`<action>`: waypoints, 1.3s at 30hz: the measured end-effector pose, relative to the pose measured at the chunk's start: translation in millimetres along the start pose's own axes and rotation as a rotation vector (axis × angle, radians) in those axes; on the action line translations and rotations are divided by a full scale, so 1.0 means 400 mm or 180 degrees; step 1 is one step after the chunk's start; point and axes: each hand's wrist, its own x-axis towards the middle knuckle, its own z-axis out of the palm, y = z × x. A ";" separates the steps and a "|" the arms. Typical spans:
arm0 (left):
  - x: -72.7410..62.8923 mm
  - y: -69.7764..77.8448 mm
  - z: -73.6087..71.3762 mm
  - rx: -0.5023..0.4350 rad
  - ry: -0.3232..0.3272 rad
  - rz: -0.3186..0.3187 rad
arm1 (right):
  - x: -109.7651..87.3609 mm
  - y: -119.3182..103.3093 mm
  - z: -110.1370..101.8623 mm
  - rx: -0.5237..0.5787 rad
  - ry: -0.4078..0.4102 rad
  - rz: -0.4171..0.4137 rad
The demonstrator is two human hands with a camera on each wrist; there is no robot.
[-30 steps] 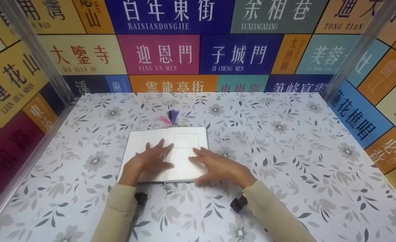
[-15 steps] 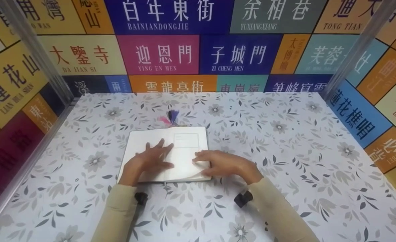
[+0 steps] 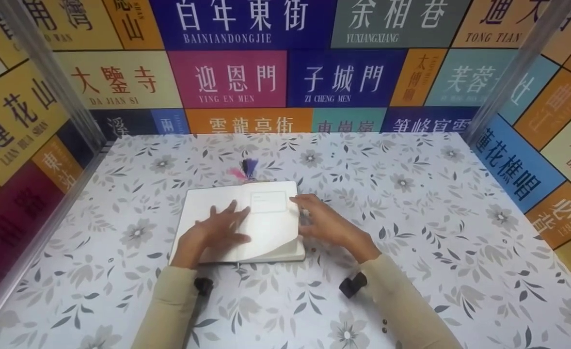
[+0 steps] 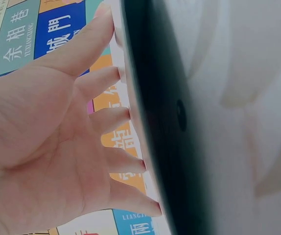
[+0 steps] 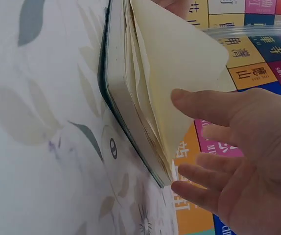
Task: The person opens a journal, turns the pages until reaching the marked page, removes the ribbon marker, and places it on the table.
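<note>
An open notebook [image 3: 268,228] lies on the table, a pale printed box near the top of its right page. My left hand [image 3: 220,225] is spread over the left page; the left wrist view shows its fingertips [image 4: 135,166] down on the paper beside the dark cover edge. At the notebook's right side is my right hand [image 3: 326,223], fingers loosely extended. In the right wrist view, its thumb [image 5: 204,105] touches the underside of a raised page [image 5: 179,58], with the other fingers near the far corner. That page's lower right corner curls up off the stack.
A pink, black and purple tassel [image 3: 249,167] lies just beyond the notebook's top edge. The table [image 3: 411,291] has a white floral cover. Colourful panels with large characters [image 3: 237,80] stand behind and at both sides, with clear posts [image 3: 501,72] at the corners.
My right hand has gone from resting over the right page to its outer edge, then up along it. The page's lower right corner has lifted. My left hand has stayed still.
</note>
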 end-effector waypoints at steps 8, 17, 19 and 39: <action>0.003 -0.001 0.000 0.0023 -0.0021 -0.0047 | 0.011 0.014 0.005 0.0810 0.0169 0.0405; 0.002 0.001 0.001 0.0042 -0.0032 -0.0075 | 0.034 0.011 0.035 0.1739 0.0819 0.1197; 0.001 0.001 0.001 0.0041 -0.0030 -0.0058 | 0.039 0.011 0.042 0.1754 0.0893 0.1382; 0.000 -0.001 0.001 -0.0046 -0.0032 -0.0035 | 0.047 0.015 0.066 0.2437 0.1184 0.1987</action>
